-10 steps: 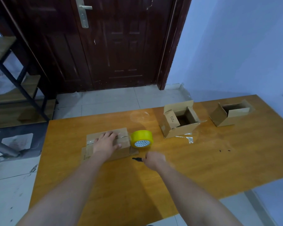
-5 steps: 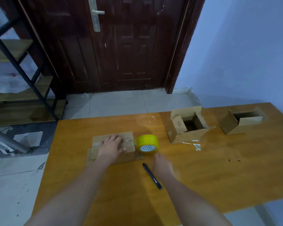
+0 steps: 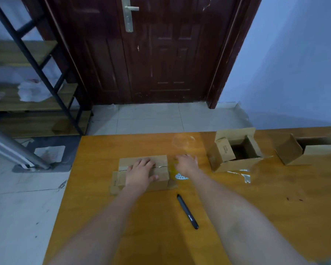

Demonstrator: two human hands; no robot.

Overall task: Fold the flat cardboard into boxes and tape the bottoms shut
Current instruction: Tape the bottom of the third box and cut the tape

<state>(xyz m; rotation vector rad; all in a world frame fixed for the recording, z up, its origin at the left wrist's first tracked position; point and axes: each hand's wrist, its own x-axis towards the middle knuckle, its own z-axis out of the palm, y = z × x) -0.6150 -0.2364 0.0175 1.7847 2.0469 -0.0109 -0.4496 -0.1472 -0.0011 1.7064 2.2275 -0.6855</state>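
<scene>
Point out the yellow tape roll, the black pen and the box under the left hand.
Yellow tape roll (image 3: 172, 169): head view, on its yellow side beside the right hand.
Black pen (image 3: 187, 211): head view, mid-barrel.
Box under the left hand (image 3: 161, 159): head view, on its top right flap.

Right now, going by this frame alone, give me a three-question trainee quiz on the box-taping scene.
1. True or false: the left hand lies flat on the upturned box.
2. What is the right hand reaching over? A) the black pen B) the yellow tape roll C) an open box
3. How many other folded boxes stand further right on the table, and do their open sides face up or down?

Key:
1. True
2. B
3. Two: the nearer box and the far box, both open side up.
</scene>
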